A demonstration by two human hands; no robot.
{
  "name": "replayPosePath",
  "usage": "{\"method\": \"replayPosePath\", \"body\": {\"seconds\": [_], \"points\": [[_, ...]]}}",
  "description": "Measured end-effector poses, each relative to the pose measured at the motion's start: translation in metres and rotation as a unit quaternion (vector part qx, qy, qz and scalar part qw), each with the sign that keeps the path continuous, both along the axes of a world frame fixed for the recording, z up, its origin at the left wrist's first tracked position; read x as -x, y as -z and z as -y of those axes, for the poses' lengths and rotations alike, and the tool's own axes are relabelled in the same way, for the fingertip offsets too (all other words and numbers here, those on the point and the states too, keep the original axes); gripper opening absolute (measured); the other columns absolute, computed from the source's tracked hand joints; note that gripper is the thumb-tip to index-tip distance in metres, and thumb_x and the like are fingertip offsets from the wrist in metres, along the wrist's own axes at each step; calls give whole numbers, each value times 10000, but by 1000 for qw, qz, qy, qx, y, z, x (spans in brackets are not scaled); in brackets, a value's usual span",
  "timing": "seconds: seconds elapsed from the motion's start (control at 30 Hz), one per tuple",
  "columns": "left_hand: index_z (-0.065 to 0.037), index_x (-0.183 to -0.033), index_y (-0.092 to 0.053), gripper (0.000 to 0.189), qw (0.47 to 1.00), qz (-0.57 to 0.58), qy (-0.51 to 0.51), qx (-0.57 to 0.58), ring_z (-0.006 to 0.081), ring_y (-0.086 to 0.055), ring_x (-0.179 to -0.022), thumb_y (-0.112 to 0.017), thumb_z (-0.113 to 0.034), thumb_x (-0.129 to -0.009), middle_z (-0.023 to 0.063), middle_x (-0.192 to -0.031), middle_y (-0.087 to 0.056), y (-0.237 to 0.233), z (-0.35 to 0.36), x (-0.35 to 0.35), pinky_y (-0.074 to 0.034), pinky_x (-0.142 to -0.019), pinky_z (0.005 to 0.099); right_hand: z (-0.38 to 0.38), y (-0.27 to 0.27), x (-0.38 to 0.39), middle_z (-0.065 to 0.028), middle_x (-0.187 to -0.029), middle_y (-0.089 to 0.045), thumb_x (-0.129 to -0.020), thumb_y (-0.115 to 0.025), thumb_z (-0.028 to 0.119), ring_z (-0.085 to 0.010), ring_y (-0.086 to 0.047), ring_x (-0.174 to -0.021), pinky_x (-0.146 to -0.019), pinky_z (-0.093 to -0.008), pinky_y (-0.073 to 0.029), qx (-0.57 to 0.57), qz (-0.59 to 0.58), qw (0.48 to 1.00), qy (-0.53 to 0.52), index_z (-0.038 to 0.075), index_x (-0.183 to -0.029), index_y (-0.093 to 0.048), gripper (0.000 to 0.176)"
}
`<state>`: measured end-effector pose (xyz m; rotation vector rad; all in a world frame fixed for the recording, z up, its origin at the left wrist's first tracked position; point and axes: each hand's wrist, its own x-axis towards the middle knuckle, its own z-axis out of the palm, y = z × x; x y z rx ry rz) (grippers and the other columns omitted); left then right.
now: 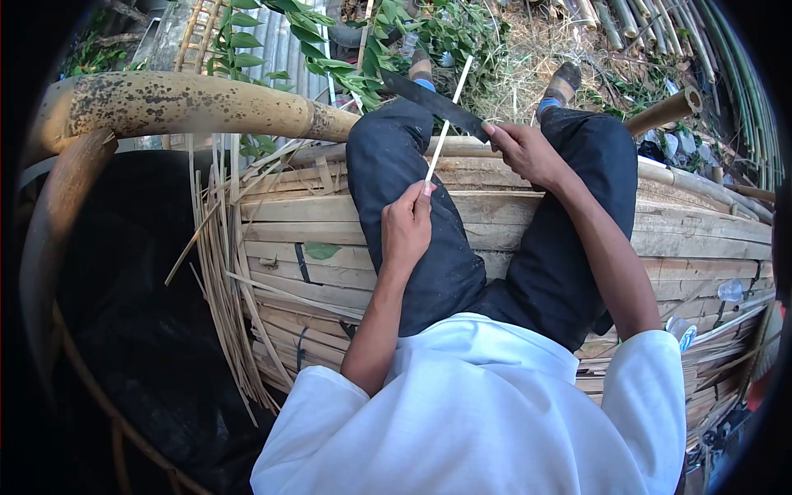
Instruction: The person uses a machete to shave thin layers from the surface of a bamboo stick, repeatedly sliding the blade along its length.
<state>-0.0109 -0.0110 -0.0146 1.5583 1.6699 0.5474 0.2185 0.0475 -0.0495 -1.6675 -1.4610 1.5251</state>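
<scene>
My left hand [407, 224] is closed around the lower end of a thin pale bamboo strip [450, 117], which points up and away over my left thigh. In my right hand [523, 153] is a machete [435, 104] with a long dark blade, its handle hidden in the fist. The blade reaches to the left and overlaps the strip a little above its middle. Both hands are in front of my knees, the left one lower and nearer to me.
I sit on bundled bamboo slats [305, 210]. A bundle of thin strips [216, 305] lies at my left, beside a dark sheet [132, 289]. A thick bamboo pole [198, 105] runs across the upper left. Leafy branches [309, 37] and cut bamboo poles [738, 74] lie beyond my feet.
</scene>
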Motion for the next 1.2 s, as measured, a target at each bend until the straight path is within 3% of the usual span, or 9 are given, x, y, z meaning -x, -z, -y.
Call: {"method": "replayPosePath", "body": {"seconds": [0.13, 0.2, 0.33, 0.4, 0.5, 0.6, 0.67, 0.77, 1.2], "points": [[5, -1078, -648, 283, 998, 10, 13, -62, 61, -416, -527, -526, -223, -965, 17, -562, -438, 4, 1, -6, -362, -490, 247, -11, 12, -11, -70, -589, -503, -982, -424, 446, -141, -498, -556, -560, -332, -427, 30, -116, 982, 144, -36, -848, -583, 525], [27, -1002, -628, 235, 997, -50, 18, -56, 407, -608, -715, -517, -172, -947, 247, -777, -609, -2, -2, -13, -461, -589, 384, 0, 8, -4, -85, -635, -545, -975, -422, 471, -165, -520, -589, -595, -344, -444, -20, -7, 1000, -20, -42, -889, -591, 547], [34, -999, -627, 236, 986, -8, 27, -162, 405, -610, -705, -519, -169, -946, 250, -753, -599, 8, -3, -11, -464, -597, 392, 0, 4, 1, -54, -586, -483, -981, -431, 442, -141, -482, -559, -566, -330, -429, -52, -40, 995, 72, -26, -813, -577, 518], [9, -1099, -642, 282, 999, -16, 18, -41, 70, -439, -529, -546, -211, -951, 41, -577, -496, 3, -5, -7, -380, -501, 266, -8, 14, 1, -35, -542, -436, -983, -441, 423, -127, -428, -518, -538, -326, -399, -14, -125, 977, 172, -17, -778, -560, 500], [5, -1086, -652, 274, 998, -18, 6, -58, 62, -419, -523, -528, -205, -960, 25, -564, -457, 9, -3, -4, -361, -490, 257, 4, 9, 4, -63, -555, -450, -977, -452, 424, -135, -445, -538, -546, -334, -401, -2, -49, 999, -8, -16, -794, -576, 492], [7, -1058, -658, 277, 1000, -2, 0, -25, 53, -403, -523, -515, -212, -967, 5, -559, -426, 5, -6, -7, -348, -483, 251, -5, 12, 0, -43, -542, -421, -982, -449, 411, -126, -418, -519, -527, -326, -382, -111, -24, 990, 85, -15, -749, -533, 493], [7, -1049, -657, 281, 1000, 3, -7, -21, 51, -402, -525, -510, -219, -969, -2, -560, -422, 4, -2, -6, -346, -482, 251, -9, 15, 1, -33, -534, -412, -984, -445, 418, -119, -415, -516, -517, -315, -377, 21, -150, 974, 166, -4, -746, -528, 492], [4, -1036, -657, 285, 1000, 12, -8, -9, 50, -403, -525, -506, -230, -972, -9, -561, -422, 2, -5, -6, -346, -480, 251, 3, 6, 5, -25, -545, -430, -985, -449, 414, -118, -430, -525, -508, -308, -375, -33, -39, 998, -28, -4, -776, -556, 479], [4, -1012, -651, 282, 1000, 8, -8, -22, 59, -430, -530, -501, -231, -973, 5, -576, -464, 3, -3, -9, -367, -492, 254, -1, 11, 1, -11, -537, -432, -982, -451, 424, -109, -439, -527, -516, -289, -384, 34, -140, 981, 130, 2, -811, -567, 469]]}}
